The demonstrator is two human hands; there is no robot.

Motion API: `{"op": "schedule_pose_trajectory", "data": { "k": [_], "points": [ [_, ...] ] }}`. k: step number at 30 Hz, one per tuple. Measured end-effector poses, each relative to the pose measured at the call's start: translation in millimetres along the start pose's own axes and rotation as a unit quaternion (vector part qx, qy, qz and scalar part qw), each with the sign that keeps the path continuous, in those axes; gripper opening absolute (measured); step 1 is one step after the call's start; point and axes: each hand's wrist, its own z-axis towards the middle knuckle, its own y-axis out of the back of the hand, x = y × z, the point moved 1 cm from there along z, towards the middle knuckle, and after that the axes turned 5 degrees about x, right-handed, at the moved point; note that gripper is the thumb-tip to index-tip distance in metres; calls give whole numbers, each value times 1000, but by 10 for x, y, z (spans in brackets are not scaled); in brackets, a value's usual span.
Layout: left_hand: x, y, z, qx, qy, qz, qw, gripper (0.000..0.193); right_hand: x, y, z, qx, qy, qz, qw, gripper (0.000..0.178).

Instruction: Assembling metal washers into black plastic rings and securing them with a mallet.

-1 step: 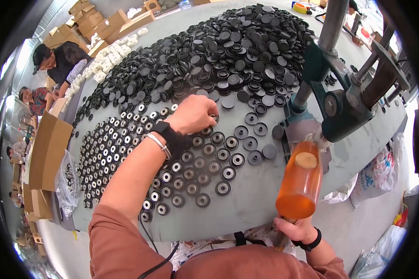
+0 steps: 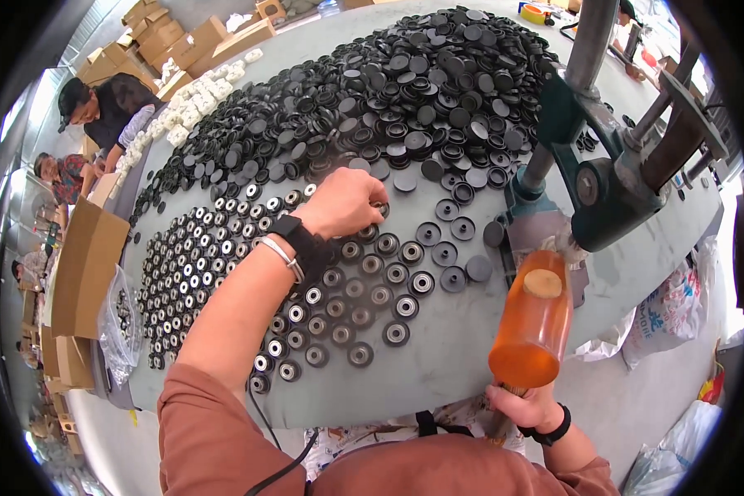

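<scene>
Reaching over the table, my left hand [image 2: 349, 203] is closed, its thumb and fingers pinched at a small round bearing part [image 2: 381, 212] that is mostly hidden. Below and left of it stand rows of round black caps with metal bearings [image 2: 405, 308] in their centres. A few black plastic caps [image 2: 449, 255] without bearings lie to the right of that hand. My right hand [image 2: 527, 408] is wrapped round the handle of a mallet at the table's front edge. Its see-through orange head [image 2: 531, 322] is held up in front of the press base.
A large heap of black caps [image 2: 422, 91] covers the far side of the table. At the right rises a green press [image 2: 608, 194] with metal columns. White parts [image 2: 192, 112], an open cardboard box [image 2: 87, 269] and a clear plastic bag [image 2: 122, 331] line the left edge. A co-worker [image 2: 112, 112] sits beyond.
</scene>
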Motion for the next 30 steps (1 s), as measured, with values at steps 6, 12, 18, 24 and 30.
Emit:
{"op": "schedule_pose_trajectory", "data": {
  "k": [6,12,18,24,30],
  "points": [
    [121,-20,0,-11,28,-96,995,28,53,-35,18,-27,21,-31,999,21],
    [145,151,114,72,81,-164,981,22,72,-50,20,-35,27,-55,998,22],
    [223,156,302,121,140,-223,957,18,17,-27,17,-27,9,-53,998,22],
    [181,163,310,126,117,-166,971,23,11,0,20,33,70,-118,990,24],
    [248,176,258,122,132,-200,963,25,-60,4,0,35,89,-115,989,22]
  ]
}}
